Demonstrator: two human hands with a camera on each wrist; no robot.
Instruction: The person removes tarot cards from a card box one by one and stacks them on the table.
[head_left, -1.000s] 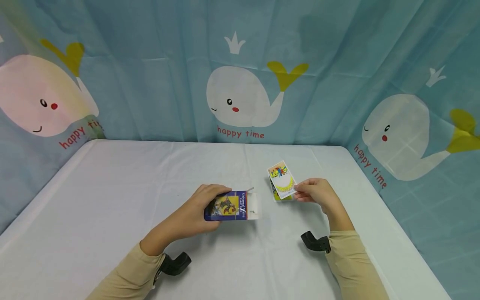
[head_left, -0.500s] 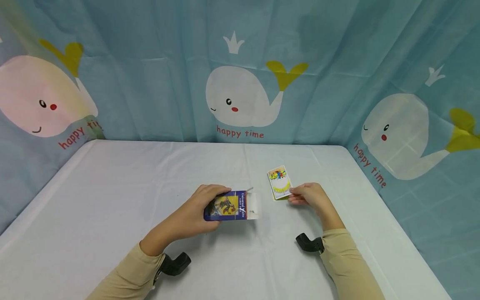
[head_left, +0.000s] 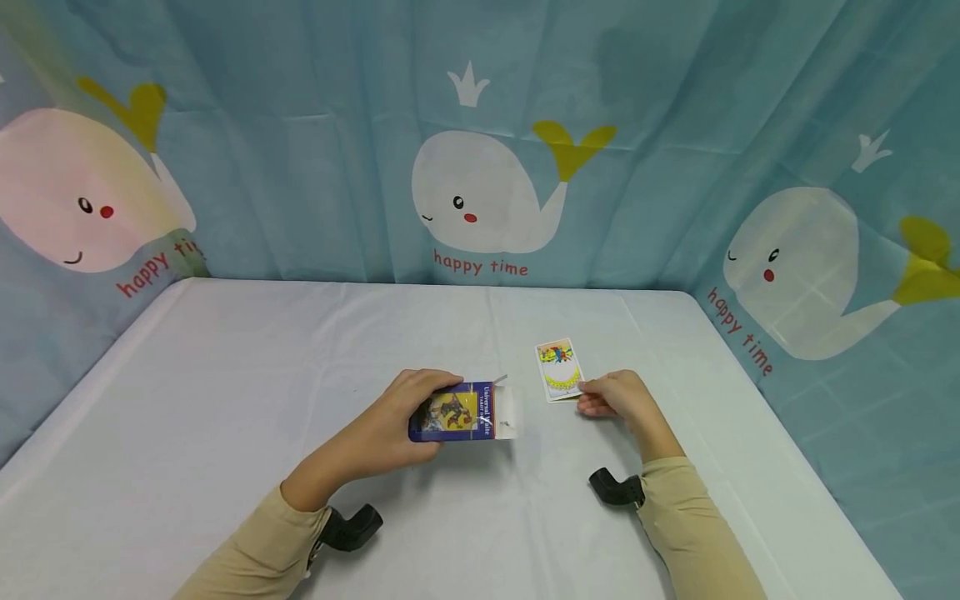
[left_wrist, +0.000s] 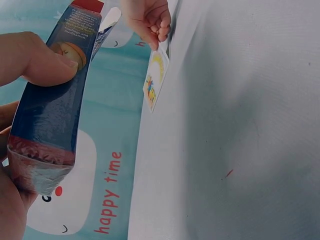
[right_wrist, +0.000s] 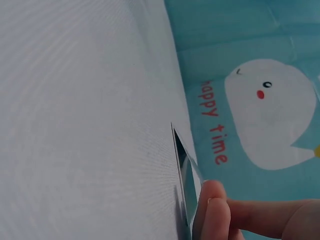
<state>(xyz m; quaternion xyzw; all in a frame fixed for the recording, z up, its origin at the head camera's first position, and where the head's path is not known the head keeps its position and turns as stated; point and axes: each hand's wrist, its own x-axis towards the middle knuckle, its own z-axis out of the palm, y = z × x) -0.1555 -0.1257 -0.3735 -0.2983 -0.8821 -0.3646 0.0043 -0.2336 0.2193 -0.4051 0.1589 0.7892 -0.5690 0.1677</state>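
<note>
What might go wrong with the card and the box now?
The card might bend or slip: the right hand pinches it by a corner, with one edge lifted in the right wrist view.

The box might spill anything inside if tipped, since its end is open. I can't see inside. The left hand might also squash it by squeezing too hard.

Both forearms (head_left: 258, 542) extend forward, left fingers (head_left: 437, 379) curved gripping, right fingers (right_wrist: 216, 217) pinching.

Card (head_left: 558, 367) now lower and flatter, yellow strip beneath out of sight, right grip (head_left: 618, 395) lower too
</note>
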